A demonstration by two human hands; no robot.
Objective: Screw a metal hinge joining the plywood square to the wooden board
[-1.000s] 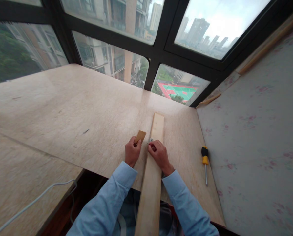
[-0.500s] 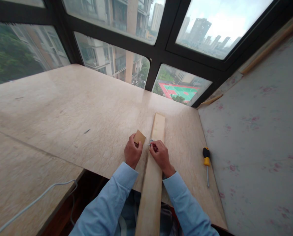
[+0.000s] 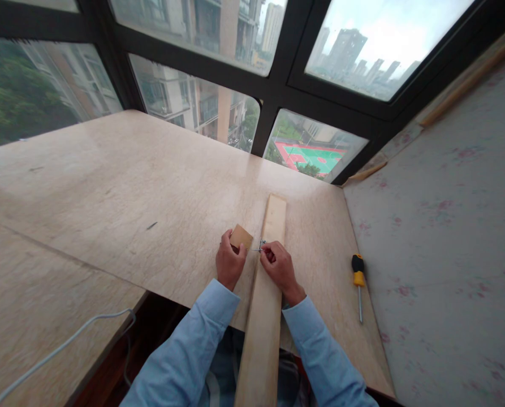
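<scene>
A small brown flat square piece (image 3: 242,237), perhaps card or thin wood, is gripped by my left hand (image 3: 230,261) just left of the plank. My right hand (image 3: 279,267) rests over the long wooden plank (image 3: 261,328), its thumb and forefinger pinching a thin metal pin (image 3: 257,250) that points left toward the brown piece. Beside those fingertips, small shiny metal hardware (image 3: 262,243) sits at the plank's left edge; its exact kind is too small to make out. The pin and the brown piece are apart.
A screwdriver (image 3: 358,285) with a black and yellow handle lies on the stone-patterned counter (image 3: 108,198) by the papered wall. A small dark sliver (image 3: 151,225) lies to the left. A white cable (image 3: 65,343) crosses the lower-left counter edge. Windows stand behind.
The view has shifted very slightly. Both hands keep their hold, with almost no movement relative to the plank.
</scene>
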